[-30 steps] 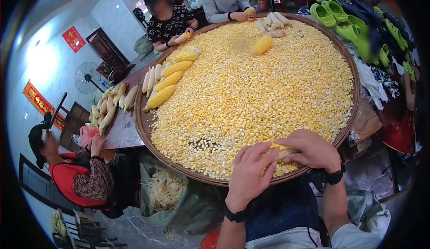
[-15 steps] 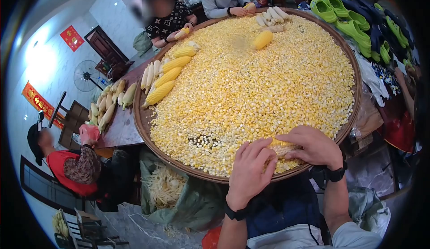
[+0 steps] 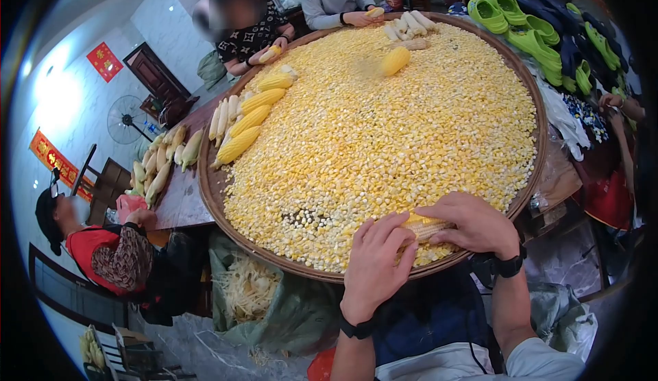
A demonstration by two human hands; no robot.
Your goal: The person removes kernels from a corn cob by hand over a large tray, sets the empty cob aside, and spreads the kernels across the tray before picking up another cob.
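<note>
Between my hands, at the near edge of a big round tray [image 3: 301, 271], lies an ear of corn [image 3: 426, 229], its near side stripped to pale cob and some yellow kernels left on top. My left hand [image 3: 379, 261] holds its left end, fingers curled over it. My right hand [image 3: 473, 227] grips the right end, thumb underneath and fingers on top. Loose yellow kernels [image 3: 370, 155] cover the tray around both hands. Several full ears of corn [image 3: 250, 122] rest along its left rim, next to bare cobs [image 3: 221, 120].
Another ear [image 3: 395, 61] and more bare cobs [image 3: 412, 26] lie at the far side. Two people work across the tray; a person in a red vest [image 3: 96, 254] sits left, near husked corn [image 3: 157, 168]. Green clogs [image 3: 528, 28] are piled right. A sack of husks [image 3: 250, 288] stands below.
The whole view has shifted slightly, so things sit a little further left. Both hands stay on the ear of corn. The person in red has lowered their hands a little.
</note>
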